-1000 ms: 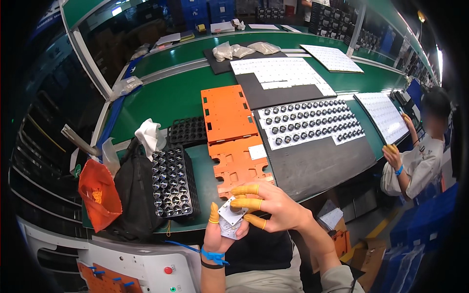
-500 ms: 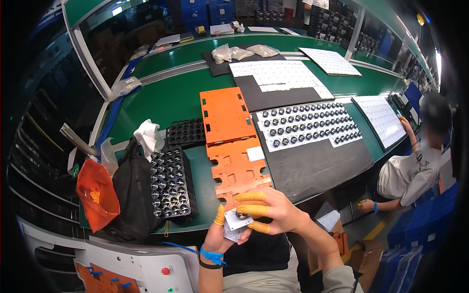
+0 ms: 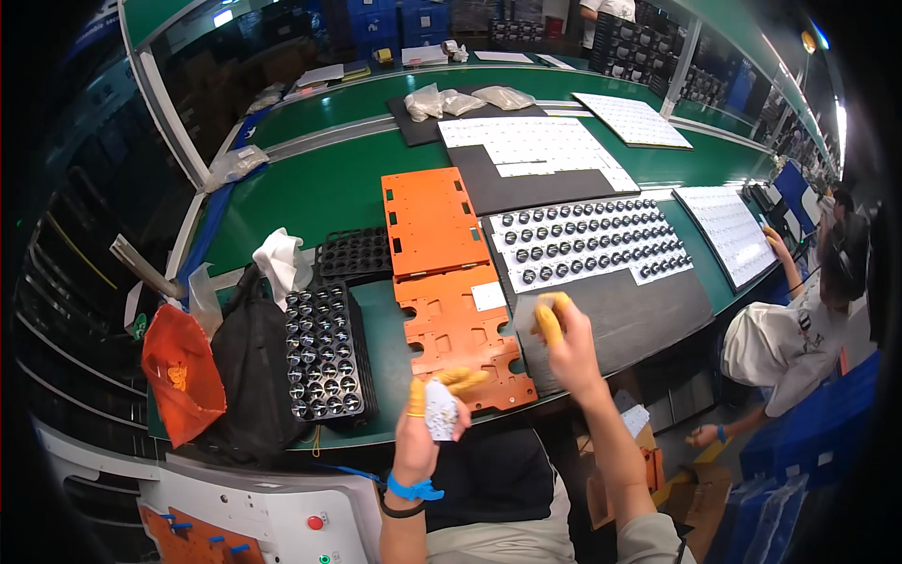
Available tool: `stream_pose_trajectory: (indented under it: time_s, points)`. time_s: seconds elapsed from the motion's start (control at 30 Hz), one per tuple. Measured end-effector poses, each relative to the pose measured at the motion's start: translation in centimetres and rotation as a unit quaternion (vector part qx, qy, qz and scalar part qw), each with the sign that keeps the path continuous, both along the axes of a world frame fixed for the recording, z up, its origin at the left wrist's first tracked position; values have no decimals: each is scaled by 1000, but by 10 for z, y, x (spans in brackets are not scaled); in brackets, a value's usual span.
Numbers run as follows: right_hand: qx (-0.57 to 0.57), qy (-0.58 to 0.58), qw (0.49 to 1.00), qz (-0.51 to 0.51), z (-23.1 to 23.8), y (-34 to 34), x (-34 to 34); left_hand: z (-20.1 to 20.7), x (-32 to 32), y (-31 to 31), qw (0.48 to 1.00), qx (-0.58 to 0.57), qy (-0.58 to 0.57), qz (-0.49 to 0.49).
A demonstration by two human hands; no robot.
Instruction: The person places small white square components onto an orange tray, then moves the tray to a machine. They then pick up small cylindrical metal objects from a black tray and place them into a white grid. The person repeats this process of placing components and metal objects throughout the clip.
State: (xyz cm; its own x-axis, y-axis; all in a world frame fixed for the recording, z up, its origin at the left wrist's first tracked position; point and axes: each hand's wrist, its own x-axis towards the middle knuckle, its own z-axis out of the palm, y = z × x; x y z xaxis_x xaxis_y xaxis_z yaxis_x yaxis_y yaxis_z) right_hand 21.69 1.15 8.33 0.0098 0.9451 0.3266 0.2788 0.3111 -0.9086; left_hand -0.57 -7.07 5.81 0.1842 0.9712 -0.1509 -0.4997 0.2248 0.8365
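Observation:
My left hand (image 3: 415, 440), in yellow finger cots and with a blue wristband, is closed around a small white plate with tiny marks (image 3: 440, 414), above the bench's front edge. Farther right, my right hand (image 3: 569, 346) pinches a small greyish square plate (image 3: 527, 316), blurred by motion, over the black mat (image 3: 620, 324). Beside it stands the orange hinged fixture (image 3: 434, 226), with a white plate (image 3: 488, 296) lying on its lower half. Rows of white plates bearing round black parts (image 3: 573, 246) cover the mat's far side.
At left a black tray (image 3: 324, 352) holds round black-and-silver parts; an emptier black tray (image 3: 352, 256) sits behind it. An orange bag (image 3: 183, 385) and a black bag (image 3: 249, 376) lie farther left. A co-worker (image 3: 785, 338) works at a white panel (image 3: 728, 235) on the right.
My right hand has moved away from the left, forward and right to the black mat, taking a small plate along. My left hand still holds a white plate.

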Motion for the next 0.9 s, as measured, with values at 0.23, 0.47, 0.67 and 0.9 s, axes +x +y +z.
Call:
stream_pose_trajectory:
  time_s: [0.23,0.47,0.67,0.9]
  points:
    - [-174,-211,960,53,-39,40,22,-3,-7,5,996,-3,-19,92]
    - [-272,-74,957,72,-37,48,20,-6,-9,7,994,1,-29,102]
    - [-295,-159,935,118,-34,50,12,-3,-7,9,992,-12,-55,116]
    - [-329,-247,899,152,-15,67,13,-4,-9,12,986,-15,-145,85]
